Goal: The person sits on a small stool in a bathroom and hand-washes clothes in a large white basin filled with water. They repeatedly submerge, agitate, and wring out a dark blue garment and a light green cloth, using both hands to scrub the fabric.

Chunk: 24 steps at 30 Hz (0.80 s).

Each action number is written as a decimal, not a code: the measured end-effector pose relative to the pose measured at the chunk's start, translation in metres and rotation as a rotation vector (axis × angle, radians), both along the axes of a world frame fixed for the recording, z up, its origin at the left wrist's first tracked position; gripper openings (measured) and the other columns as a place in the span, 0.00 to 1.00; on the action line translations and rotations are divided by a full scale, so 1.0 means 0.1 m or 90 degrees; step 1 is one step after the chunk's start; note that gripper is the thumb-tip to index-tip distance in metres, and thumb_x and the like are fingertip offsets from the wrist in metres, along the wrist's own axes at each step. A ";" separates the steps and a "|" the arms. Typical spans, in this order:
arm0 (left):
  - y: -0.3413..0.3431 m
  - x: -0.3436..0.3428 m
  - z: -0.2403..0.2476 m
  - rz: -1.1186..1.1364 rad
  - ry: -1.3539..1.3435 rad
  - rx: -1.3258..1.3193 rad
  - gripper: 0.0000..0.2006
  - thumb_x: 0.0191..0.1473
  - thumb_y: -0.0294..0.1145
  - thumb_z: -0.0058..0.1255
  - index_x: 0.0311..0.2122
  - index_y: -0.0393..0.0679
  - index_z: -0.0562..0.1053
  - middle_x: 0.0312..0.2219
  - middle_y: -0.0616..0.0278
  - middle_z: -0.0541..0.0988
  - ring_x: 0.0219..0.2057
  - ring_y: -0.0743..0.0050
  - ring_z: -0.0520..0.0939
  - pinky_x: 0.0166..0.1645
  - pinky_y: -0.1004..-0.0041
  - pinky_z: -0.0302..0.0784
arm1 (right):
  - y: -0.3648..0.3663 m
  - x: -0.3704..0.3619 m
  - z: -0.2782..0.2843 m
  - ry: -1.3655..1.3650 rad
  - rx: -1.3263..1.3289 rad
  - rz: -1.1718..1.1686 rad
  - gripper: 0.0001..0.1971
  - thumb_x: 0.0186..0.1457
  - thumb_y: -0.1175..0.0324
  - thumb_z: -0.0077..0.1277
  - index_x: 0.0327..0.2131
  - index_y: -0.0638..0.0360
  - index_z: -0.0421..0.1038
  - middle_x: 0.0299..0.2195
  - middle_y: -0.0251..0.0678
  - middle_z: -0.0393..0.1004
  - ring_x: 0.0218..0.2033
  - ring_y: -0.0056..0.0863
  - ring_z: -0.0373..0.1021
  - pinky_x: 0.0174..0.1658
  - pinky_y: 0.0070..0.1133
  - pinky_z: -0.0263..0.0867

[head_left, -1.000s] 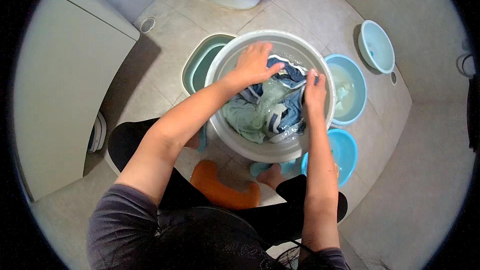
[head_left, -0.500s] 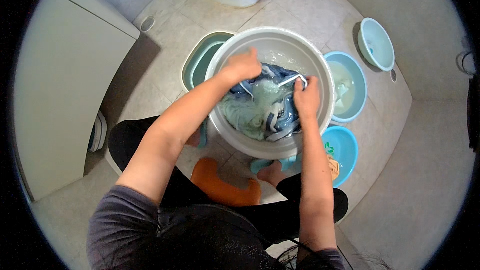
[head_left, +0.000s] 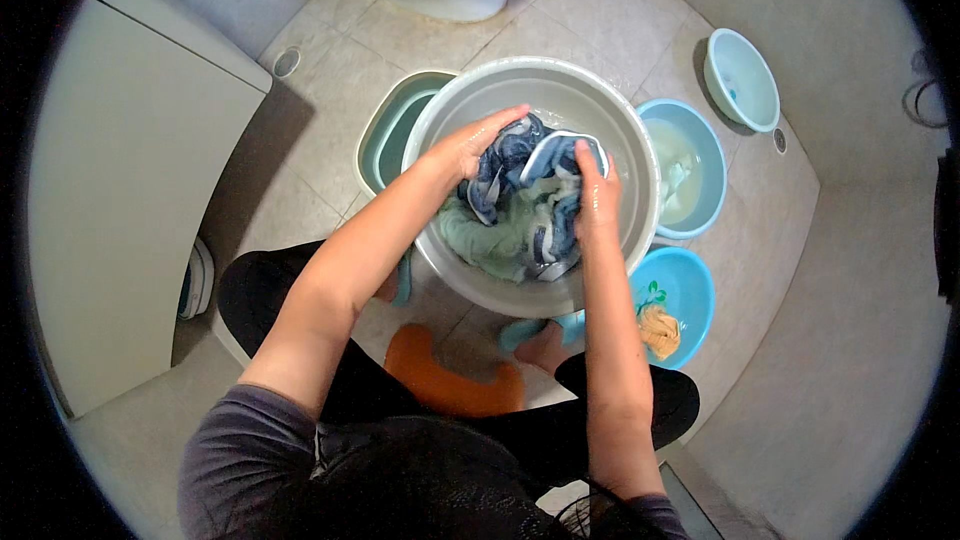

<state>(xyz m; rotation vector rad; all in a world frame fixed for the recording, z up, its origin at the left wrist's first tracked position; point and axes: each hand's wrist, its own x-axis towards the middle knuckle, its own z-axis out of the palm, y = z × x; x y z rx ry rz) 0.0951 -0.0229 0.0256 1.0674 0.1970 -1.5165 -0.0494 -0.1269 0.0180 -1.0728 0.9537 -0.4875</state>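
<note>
A large whitish basin (head_left: 622,112) stands on the floor before me with water in it. Inside lies a wet, bunched blue garment (head_left: 517,150) with white trim, beside a pale green cloth (head_left: 490,242) in the water. From the left side my left hand (head_left: 478,143) clasps the blue bundle, its fingers stretched along the far edge. On the opposite side my right hand (head_left: 597,190) grips it, thumb on top near a looped white-edged strip; its other fingers are mostly hidden by the cloth. The bundle is squeezed between both hands.
Right of the big basin sit a blue basin (head_left: 716,190) with cloudy water and cloth, and another blue basin (head_left: 700,290) holding a tan cloth (head_left: 659,331). A light blue basin (head_left: 745,70) leans by the wall. A greenish tub (head_left: 372,140) touches the left side; an orange stool (head_left: 440,385) is close.
My left hand has come down onto the blue garment and now clasps it. My right hand has shifted slightly left and down, and the blue garment is gathered into a tighter bundle.
</note>
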 end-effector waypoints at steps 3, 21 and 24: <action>0.05 -0.11 0.12 -0.012 -0.023 -0.039 0.21 0.46 0.47 0.49 0.42 0.45 0.67 0.33 0.61 0.75 0.33 0.71 0.77 0.41 0.70 0.72 | 0.35 0.06 0.23 0.034 -0.491 0.032 0.26 0.41 0.60 0.57 0.40 0.70 0.63 0.42 0.46 0.64 0.42 0.37 0.63 0.47 0.26 0.57; 0.13 -0.04 0.28 0.120 0.042 -0.200 0.21 0.52 0.42 0.40 0.47 0.40 0.63 0.37 0.52 0.72 0.39 0.64 0.74 0.44 0.68 0.70 | 0.54 0.24 0.30 -0.099 -0.626 0.114 0.11 0.49 0.63 0.45 0.34 0.57 0.64 0.37 0.47 0.65 0.40 0.42 0.63 0.46 0.33 0.56; 0.11 -0.12 0.12 0.122 0.017 -0.129 0.21 0.53 0.46 0.37 0.43 0.39 0.65 0.36 0.53 0.73 0.37 0.64 0.75 0.44 0.68 0.70 | 0.70 0.21 0.31 -0.055 -0.833 0.089 0.13 0.49 0.57 0.44 0.33 0.56 0.64 0.38 0.47 0.63 0.43 0.45 0.58 0.49 0.41 0.48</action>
